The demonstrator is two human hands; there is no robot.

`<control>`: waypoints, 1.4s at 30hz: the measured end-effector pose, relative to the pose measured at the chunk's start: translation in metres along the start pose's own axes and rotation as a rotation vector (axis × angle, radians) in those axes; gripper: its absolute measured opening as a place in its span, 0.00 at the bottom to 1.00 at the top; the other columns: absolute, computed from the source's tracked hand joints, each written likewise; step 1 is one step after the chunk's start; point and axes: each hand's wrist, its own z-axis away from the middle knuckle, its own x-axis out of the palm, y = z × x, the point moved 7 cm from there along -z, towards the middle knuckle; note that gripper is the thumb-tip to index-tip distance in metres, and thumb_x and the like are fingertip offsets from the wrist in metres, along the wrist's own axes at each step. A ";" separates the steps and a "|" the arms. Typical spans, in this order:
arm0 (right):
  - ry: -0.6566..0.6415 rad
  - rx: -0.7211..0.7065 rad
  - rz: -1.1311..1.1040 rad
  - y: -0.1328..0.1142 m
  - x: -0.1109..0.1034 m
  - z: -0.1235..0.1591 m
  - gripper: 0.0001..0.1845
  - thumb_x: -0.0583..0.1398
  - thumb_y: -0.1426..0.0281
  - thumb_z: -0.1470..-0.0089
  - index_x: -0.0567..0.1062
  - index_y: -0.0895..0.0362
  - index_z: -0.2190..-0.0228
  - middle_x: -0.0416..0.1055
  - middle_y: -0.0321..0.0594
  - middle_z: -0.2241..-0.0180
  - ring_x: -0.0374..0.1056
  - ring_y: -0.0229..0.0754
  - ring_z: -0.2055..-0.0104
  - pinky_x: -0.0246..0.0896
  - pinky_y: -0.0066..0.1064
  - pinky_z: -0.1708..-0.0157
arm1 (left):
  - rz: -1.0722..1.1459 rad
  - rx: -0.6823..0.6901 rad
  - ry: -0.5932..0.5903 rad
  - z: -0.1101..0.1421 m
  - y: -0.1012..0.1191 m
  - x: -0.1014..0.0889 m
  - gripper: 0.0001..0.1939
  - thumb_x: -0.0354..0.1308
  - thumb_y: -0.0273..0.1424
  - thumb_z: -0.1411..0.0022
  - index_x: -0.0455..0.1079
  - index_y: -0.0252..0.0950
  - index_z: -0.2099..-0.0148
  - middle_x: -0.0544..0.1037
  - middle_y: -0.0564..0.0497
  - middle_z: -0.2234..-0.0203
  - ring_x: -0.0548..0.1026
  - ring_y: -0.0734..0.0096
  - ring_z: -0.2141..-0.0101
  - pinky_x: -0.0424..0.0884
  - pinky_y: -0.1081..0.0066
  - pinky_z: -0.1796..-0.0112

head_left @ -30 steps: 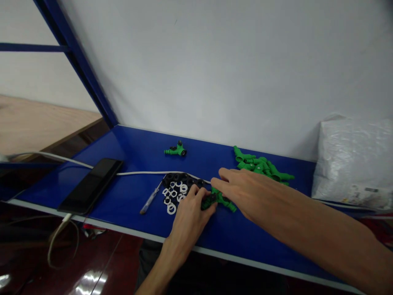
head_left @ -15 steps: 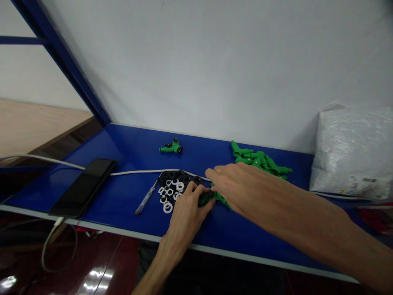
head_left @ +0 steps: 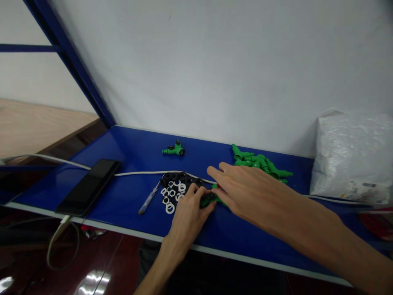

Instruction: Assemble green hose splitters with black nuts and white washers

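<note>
My left hand [head_left: 190, 211] is closed around a green plastic hose fitting [head_left: 206, 200] with dark parts, just above the blue table [head_left: 129, 229]. Close beside it, my right hand [head_left: 231, 183] bends over the fitting's right end, thumb and fingers drawn together. A small red piece [head_left: 218, 185] shows at those fingertips; its kind is hidden by the hand. Left of my left hand lie white plastic rings [head_left: 170, 208] and black ring-shaped caps [head_left: 175, 176]. A screwdriver [head_left: 149, 200] with a clear handle rests beside the rings.
A green Y-shaped fitting with black parts [head_left: 174, 150] lies farther back. More green fittings [head_left: 260, 162] are piled by the wall. A phone [head_left: 89, 186] with a white cable [head_left: 141, 173] is at left; a plastic-wrapped package [head_left: 353, 157] stands at right.
My right hand has shifted slightly and its fingers have lifted a little; a red piece now shows at its fingertips. My left hand keeps its hold on the fitting. The camera view swayed slightly.
</note>
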 end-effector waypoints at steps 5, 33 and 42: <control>0.011 -0.096 -0.082 -0.002 0.000 0.028 0.31 0.50 0.80 0.38 0.58 0.59 0.34 0.70 0.52 0.39 0.69 0.54 0.40 0.69 0.44 0.49 | 0.043 -0.008 -0.007 0.000 -0.002 0.001 0.11 0.65 0.32 0.36 0.76 0.40 0.51 0.75 0.50 0.57 0.79 0.64 0.61 0.72 0.66 0.58; 0.039 -0.018 0.012 -0.011 -0.005 0.017 0.23 0.53 0.79 0.38 0.67 0.62 0.42 0.75 0.53 0.46 0.74 0.54 0.49 0.69 0.43 0.55 | -0.002 0.023 0.020 0.002 0.000 0.000 0.08 0.64 0.33 0.35 0.75 0.41 0.54 0.75 0.51 0.59 0.78 0.66 0.64 0.71 0.69 0.62; 0.091 -0.009 -0.120 -0.020 -0.017 0.040 0.32 0.48 0.82 0.37 0.56 0.62 0.33 0.63 0.50 0.33 0.59 0.52 0.31 0.62 0.50 0.37 | 0.061 0.028 0.010 0.002 0.000 0.000 0.13 0.65 0.32 0.36 0.76 0.39 0.49 0.76 0.48 0.54 0.80 0.61 0.58 0.74 0.65 0.55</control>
